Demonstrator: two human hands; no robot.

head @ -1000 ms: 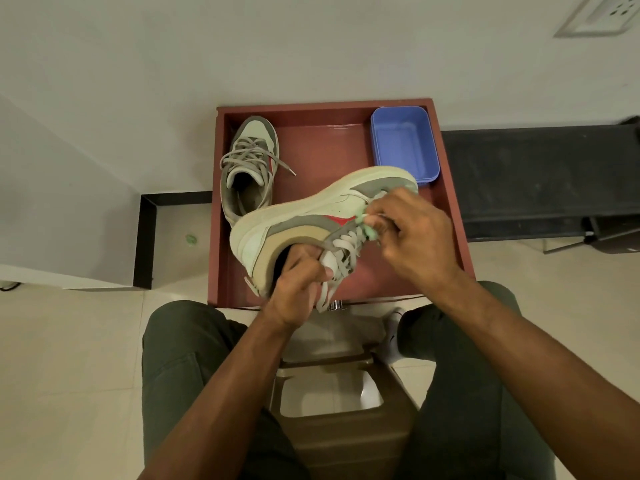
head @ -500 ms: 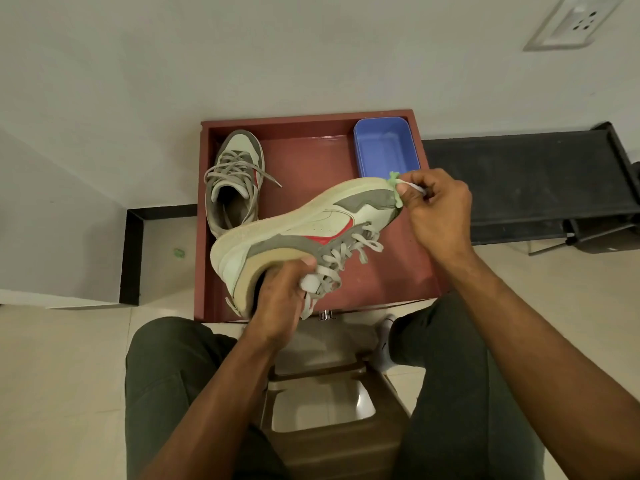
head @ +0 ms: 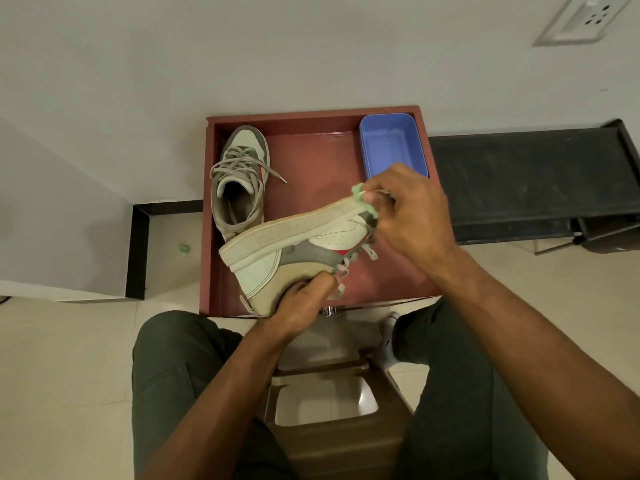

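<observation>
Here you are, sneaker (head: 304,237) up in both hands, just right of the centre of the frame, held above the red-brown tray (head: 311,112) and rolled onto its side so the pale sole edge faces up toward the top of the picture. Your left hand (head: 301,303) has it by the heel end at lower centre, fingers (head: 322,280) curled in tight around the tan collar, a firm grasp. Your right hand (head: 412,216) is over at the toe, right of centre, fingertips (head: 374,194) pinching a small green cloth (head: 358,191) right against the front rim of the sole. The laces (head: 367,252) hang loose beneath the toe. Behind it, the second sneaker (head: 239,181) lies flat in the tray's upper left, opening toward you, laces spilling to the right. A blue tub (head: 393,147) sits in the tray's upper right corner, just above your right hand. Between your knees at the bottom of the frame there's a brown stool (head: 332,445). A black bench (head: 519,174) runs off to the right, and a green scrap (head: 183,248) lies on the floor at left, well apart from the tray.
</observation>
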